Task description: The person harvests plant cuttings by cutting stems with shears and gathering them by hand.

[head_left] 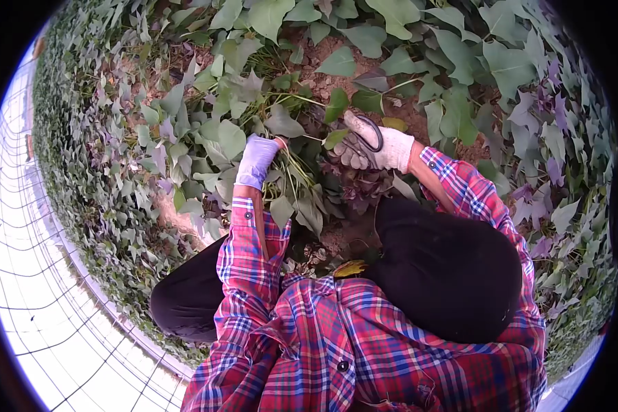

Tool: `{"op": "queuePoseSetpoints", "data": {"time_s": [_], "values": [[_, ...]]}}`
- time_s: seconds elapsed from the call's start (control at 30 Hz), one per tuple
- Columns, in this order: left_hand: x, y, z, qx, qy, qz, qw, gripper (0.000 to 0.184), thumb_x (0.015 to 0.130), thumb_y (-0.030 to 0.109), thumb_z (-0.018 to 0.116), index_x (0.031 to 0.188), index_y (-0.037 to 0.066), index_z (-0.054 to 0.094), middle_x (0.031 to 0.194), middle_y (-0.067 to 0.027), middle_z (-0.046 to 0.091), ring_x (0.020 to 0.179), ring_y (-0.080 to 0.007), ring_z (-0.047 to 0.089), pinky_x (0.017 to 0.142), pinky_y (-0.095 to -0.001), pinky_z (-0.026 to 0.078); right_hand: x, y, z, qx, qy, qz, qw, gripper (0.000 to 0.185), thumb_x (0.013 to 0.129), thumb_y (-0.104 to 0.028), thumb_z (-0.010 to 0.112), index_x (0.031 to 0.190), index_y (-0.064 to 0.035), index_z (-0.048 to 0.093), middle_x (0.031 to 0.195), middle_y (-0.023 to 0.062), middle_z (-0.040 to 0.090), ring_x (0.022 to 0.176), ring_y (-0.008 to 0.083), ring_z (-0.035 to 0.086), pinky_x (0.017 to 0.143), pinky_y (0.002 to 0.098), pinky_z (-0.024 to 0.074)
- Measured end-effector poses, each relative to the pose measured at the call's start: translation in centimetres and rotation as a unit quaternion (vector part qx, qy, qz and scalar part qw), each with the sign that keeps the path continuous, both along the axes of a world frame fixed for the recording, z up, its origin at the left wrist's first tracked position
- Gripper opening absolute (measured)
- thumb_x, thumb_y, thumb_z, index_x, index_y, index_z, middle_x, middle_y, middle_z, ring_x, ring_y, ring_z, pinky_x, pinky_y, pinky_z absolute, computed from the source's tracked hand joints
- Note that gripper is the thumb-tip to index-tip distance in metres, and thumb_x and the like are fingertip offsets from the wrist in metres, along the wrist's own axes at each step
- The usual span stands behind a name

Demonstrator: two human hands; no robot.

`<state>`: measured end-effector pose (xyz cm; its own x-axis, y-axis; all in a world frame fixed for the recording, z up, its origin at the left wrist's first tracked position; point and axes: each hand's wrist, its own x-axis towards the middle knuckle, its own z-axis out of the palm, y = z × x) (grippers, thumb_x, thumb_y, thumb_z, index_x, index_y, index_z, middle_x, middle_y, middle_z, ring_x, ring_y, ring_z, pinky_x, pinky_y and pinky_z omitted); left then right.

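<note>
My left hand (257, 159), in a thin purple glove, is closed around a bunch of green leafy stems (292, 168); leaves hang below and beside it. Just to its right is my right hand (374, 143), in a white knit glove with grey fingers. A dark curved handle (372, 132) loops over that hand, which is wrapped round it; the rest of the tool is hidden among the leaves. Dark purple foliage (364, 185) lies right below the right hand.
Dense green and purple vines (460, 69) surround both hands, with reddish soil (323, 55) showing between them. My knees in black trousers (453, 268) are bent close by. A wire mesh (48, 288) runs along the left edge.
</note>
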<state>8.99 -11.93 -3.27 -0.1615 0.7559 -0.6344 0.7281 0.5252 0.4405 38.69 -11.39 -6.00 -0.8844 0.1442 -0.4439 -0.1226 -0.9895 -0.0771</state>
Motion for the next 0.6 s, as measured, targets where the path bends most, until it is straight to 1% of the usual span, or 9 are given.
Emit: {"op": "queuePoseSetpoints", "data": {"time_s": [0.03, 0.07, 0.13, 0.17, 0.27, 0.4, 0.47, 0.53, 0.6], "values": [[-0.3, 0.5, 0.2, -0.013, -0.009, -0.05, 0.999, 0.026, 0.074, 0.022, 0.071, 0.075, -0.003, 0.068, 0.066, -0.0035, 0.064, 0.058, -0.0109, 0.054, 0.057, -0.0291, 0.044, 0.1, -0.1, 0.0, -0.016, 0.005, -0.031, 0.999, 0.074, 0.08, -0.067, 0.05, 0.09, 0.0058, 0.055, 0.077, 0.0109, 0.057, 0.059, 0.0122, 0.054, 0.047, 0.0198, 0.0449], [-4.2, -1.0, -3.9, 0.134, -0.102, -0.115, 0.979, 0.024, 0.074, 0.02, 0.07, 0.076, -0.004, 0.069, 0.067, -0.0036, 0.065, 0.058, -0.0101, 0.053, 0.056, -0.0285, 0.044, 0.2, 0.0, 0.5, 0.051, -0.037, -0.053, 0.997, 0.073, 0.081, -0.067, 0.051, 0.091, 0.0053, 0.056, 0.079, 0.0114, 0.058, 0.059, 0.0123, 0.055, 0.048, 0.0208, 0.0458], [-4.4, -1.4, 0.5, -0.005, -0.045, 0.136, 0.99, 0.021, 0.074, 0.018, 0.067, 0.075, -0.003, 0.069, 0.066, -0.0025, 0.064, 0.057, -0.0101, 0.054, 0.056, -0.0277, 0.044, 0.3, 0.3, 2.5, 0.076, -0.127, -0.143, 0.979, 0.071, 0.081, -0.066, 0.049, 0.099, 0.0016, 0.056, 0.082, 0.0104, 0.06, 0.06, 0.0129, 0.056, 0.05, 0.021, 0.0464], [-2.4, -1.1, 5.1, -0.006, 0.002, 0.143, 0.99, 0.017, 0.072, 0.015, 0.066, 0.073, -0.002, 0.07, 0.066, -0.0026, 0.064, 0.057, -0.0104, 0.055, 0.055, -0.0277, 0.044, 1.0, 0.4, -0.1, 0.046, -0.089, -0.113, 0.989, 0.067, 0.082, -0.066, 0.048, 0.106, -0.0032, 0.053, 0.083, 0.0083, 0.06, 0.063, 0.014, 0.058, 0.049, 0.0215, 0.047], [-6.8, -3.2, 7.4, 0.042, 0.008, 0.251, 0.967, 0.021, 0.066, 0.013, 0.068, 0.079, -0.003, 0.069, 0.07, -0.0045, 0.064, 0.055, -0.0115, 0.053, 0.053, -0.0276, 0.042, 0.9, 0.6, 1.1, 0.034, -0.108, -0.174, 0.978, 0.061, 0.083, -0.066, 0.046, 0.104, -0.009, 0.054, 0.083, 0.0068, 0.059, 0.065, 0.0147, 0.057, 0.048, 0.0222, 0.0471], [-3.5, -2.0, 14.9, 0.1, -0.058, 0.321, 0.94, 0.021, 0.076, 0.01, 0.062, 0.09, -0.005, 0.066, 0.069, -0.0056, 0.064, 0.049, -0.0118, 0.053, 0.046, -0.025, 0.04, -0.7, 0.0, -1.1, 0.026, -0.044, -0.085, 0.995, 0.072, 0.081, -0.069, 0.045, 0.097, 0.0001, 0.056, 0.077, 0.0098, 0.059, 0.059, 0.0148, 0.056, 0.046, 0.022, 0.0447], [-3.9, -2.1, 13.8, 0.107, -0.061, 0.22, 0.968, 0.024, 0.077, 0.015, 0.068, 0.091, -0.004, 0.065, 0.072, -0.0049, 0.065, 0.053, -0.0106, 0.054, 0.051, -0.0229, 0.043, -1.4, -0.3, -2.2, 0.049, -0.07, -0.031, 0.996, 0.075, 0.081, -0.07, 0.045, 0.09, 0.0038, 0.057, 0.071, 0.0131, 0.058, 0.053, 0.0146, 0.054, 0.046, 0.022, 0.0446], [3.4, -0.3, 15.6, 0.108, -0.062, 0.098, 0.987, 0.03, 0.075, 0.019, 0.074, 0.096, -0.002, 0.066, 0.073, -0.0029, 0.065, 0.059, -0.0091, 0.054, 0.056, -0.0248, 0.045, -2.0, -0.8, -4.4, -0.062, 0.039, -0.037, 0.997, 0.077, 0.081, -0.07, 0.044, 0.094, 0.0052, 0.057, 0.077, 0.0151, 0.06, 0.06, 0.0153, 0.058, 0.048, 0.0235, 0.0454], [6.8, 0.9, 13.3, 0.136, 0.041, -0.083, 0.986, 0.037, 0.07, 0.023, 0.073, 0.104, 0.011, 0.068, 0.076, -0.0134, 0.066, 0.064, -0.0232, 0.064, 0.062, -0.032, 0.049, -2.2, -1.5, -3.4, 0.0, -0.029, -0.12, 0.992, 0.08, 0.082, -0.071, 0.042, 0.099, 0.0065, 0.055, 0.08, 0.0148, 0.06, 0.064, 0.0167, 0.058, 0.052, 0.0258, 0.0465]]}}
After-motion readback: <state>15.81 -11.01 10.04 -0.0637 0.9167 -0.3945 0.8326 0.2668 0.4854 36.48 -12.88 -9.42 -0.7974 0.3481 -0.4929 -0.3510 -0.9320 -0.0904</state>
